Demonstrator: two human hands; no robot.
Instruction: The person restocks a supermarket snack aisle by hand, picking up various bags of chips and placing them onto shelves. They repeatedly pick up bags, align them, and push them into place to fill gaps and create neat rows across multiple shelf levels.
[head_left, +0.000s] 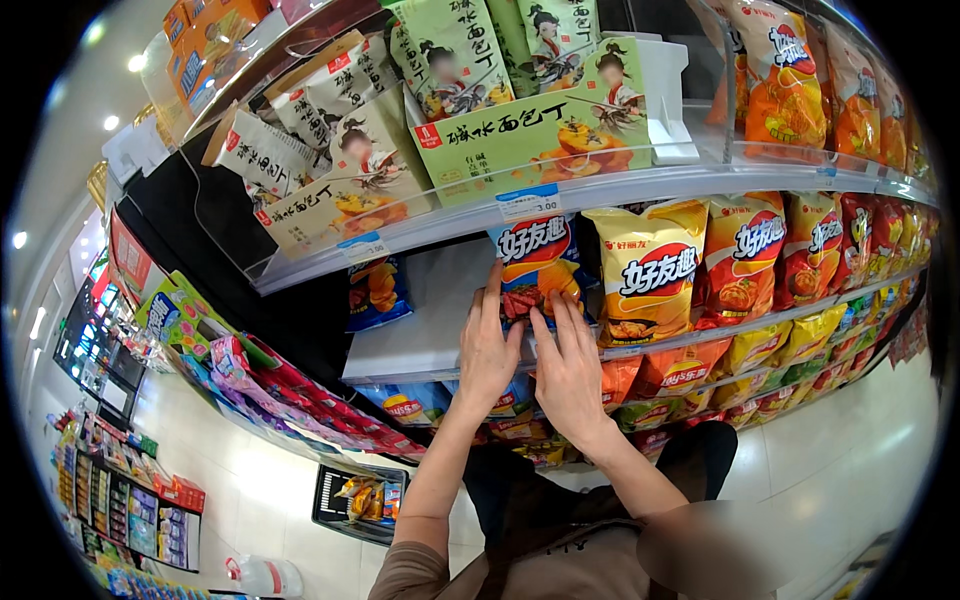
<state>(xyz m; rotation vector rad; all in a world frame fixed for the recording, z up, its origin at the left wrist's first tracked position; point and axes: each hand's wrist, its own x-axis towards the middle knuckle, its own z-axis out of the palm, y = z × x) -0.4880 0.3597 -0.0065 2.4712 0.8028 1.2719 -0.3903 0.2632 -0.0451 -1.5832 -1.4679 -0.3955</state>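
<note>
A blue bag of potato chips (541, 262) stands upright on the middle shelf, under the shelf with the boxes. My left hand (487, 352) is at its left edge, index finger stretched up along the side. The fingers of my right hand (566, 360) rest on the lower front of the same bag. A yellow chip bag (652, 277) stands just to the right of it, with orange and red bags beyond. At the left end of this shelf is another blue bag (380, 292), apart from the first, with white shelf surface (431, 315) between them.
Above, a clear-fronted shelf edge (592, 191) holds display boxes (525, 142) of snack packets. Lower shelves hold more chip bags (679, 367). Hanging packets (262, 382) are at the left. A black basket (322, 499) with snack bags and a large plastic bottle (270, 576) are on the floor.
</note>
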